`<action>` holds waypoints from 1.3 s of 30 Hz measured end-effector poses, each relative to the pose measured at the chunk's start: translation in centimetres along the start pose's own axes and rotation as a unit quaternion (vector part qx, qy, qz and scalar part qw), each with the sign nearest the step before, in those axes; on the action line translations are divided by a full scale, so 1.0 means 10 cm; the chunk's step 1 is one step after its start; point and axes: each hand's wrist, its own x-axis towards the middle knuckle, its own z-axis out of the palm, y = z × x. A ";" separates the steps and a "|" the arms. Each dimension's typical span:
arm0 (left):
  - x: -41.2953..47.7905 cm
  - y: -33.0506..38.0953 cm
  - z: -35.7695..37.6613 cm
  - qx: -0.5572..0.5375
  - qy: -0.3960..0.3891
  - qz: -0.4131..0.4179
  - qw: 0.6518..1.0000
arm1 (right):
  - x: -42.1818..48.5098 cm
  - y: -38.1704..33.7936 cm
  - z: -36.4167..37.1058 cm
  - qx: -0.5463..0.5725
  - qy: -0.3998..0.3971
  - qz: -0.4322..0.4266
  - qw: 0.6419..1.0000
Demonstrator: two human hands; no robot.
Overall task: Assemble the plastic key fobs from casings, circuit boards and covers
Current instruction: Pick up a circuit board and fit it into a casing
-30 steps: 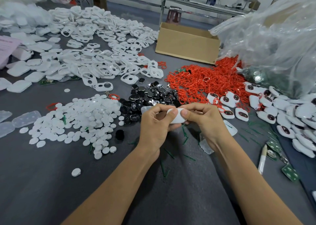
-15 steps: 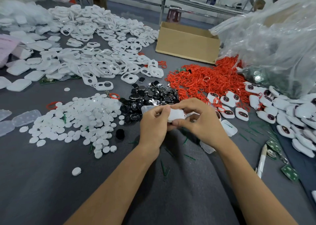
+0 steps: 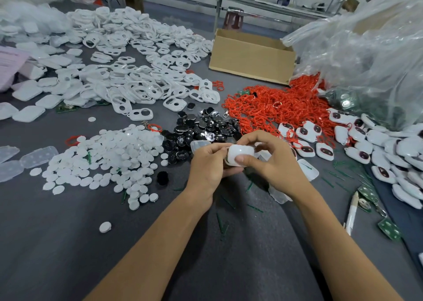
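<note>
The key fob (image 3: 240, 152), a glossy white rounded casing with no marking I can read on it, is held just above the grey table (image 3: 68, 243), out in front of the person and between both hands. The left hand (image 3: 207, 165) has its fingers curled round the fob's left end. The right hand (image 3: 272, 161) clamps it from the other side, thumb flat on the near face and fingers bent over the top. Just beyond the hands lies a heap of black and shiny button inserts (image 3: 201, 126), with a spread of white round discs (image 3: 109, 154) to its left and a tangle of red loops (image 3: 274, 104) to its right. Finished fobs (image 3: 389, 149) with dark windows pile up at the right edge. Farther back sit white casing frames (image 3: 128, 81), a cardboard box (image 3: 251, 56) and a clear plastic bag (image 3: 366, 49). A pink sheet (image 3: 9, 67) at far left carries print too blurred to read.
</note>
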 end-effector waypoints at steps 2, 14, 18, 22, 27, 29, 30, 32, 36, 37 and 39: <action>0.00 0.00 0.00 0.001 0.000 0.000 1.000 | 0.01 0.01 0.01 0.083 -0.004 0.018 0.996; 0.01 -0.01 0.00 0.002 0.009 -0.008 1.000 | 0.01 0.00 -0.08 0.315 -0.001 0.093 0.944; 0.00 0.00 -0.01 0.003 0.008 -0.011 1.000 | 0.02 -0.04 -0.09 0.115 0.053 0.099 0.987; 0.00 0.01 -0.01 -0.009 -0.002 -0.008 1.000 | -0.01 -0.09 -0.04 -0.101 0.090 0.025 0.990; 0.01 0.02 -0.03 -0.025 -0.009 -0.008 1.000 | -0.01 -0.10 -0.02 -0.185 0.056 -0.016 0.981; 0.02 0.01 -0.03 -0.019 -0.010 -0.006 1.000 | -0.01 -0.09 -0.02 -0.187 0.054 -0.020 0.981; 0.02 0.01 -0.03 -0.018 -0.010 -0.006 1.000 | -0.01 -0.09 -0.02 -0.188 0.054 -0.021 0.981; 0.01 0.01 -0.03 -0.013 -0.010 -0.005 1.000 | 0.00 -0.09 -0.02 -0.190 0.060 -0.017 0.980; 0.02 0.01 -0.03 -0.010 -0.010 -0.005 1.000 | 0.00 -0.10 -0.02 -0.193 0.065 -0.015 0.979; 0.02 0.01 -0.03 -0.011 -0.010 -0.006 1.000 | 0.01 -0.10 -0.02 -0.194 0.065 -0.015 0.979; 0.02 0.01 -0.03 -0.011 -0.009 -0.007 1.000 | 0.01 -0.10 -0.02 -0.198 0.064 -0.017 0.978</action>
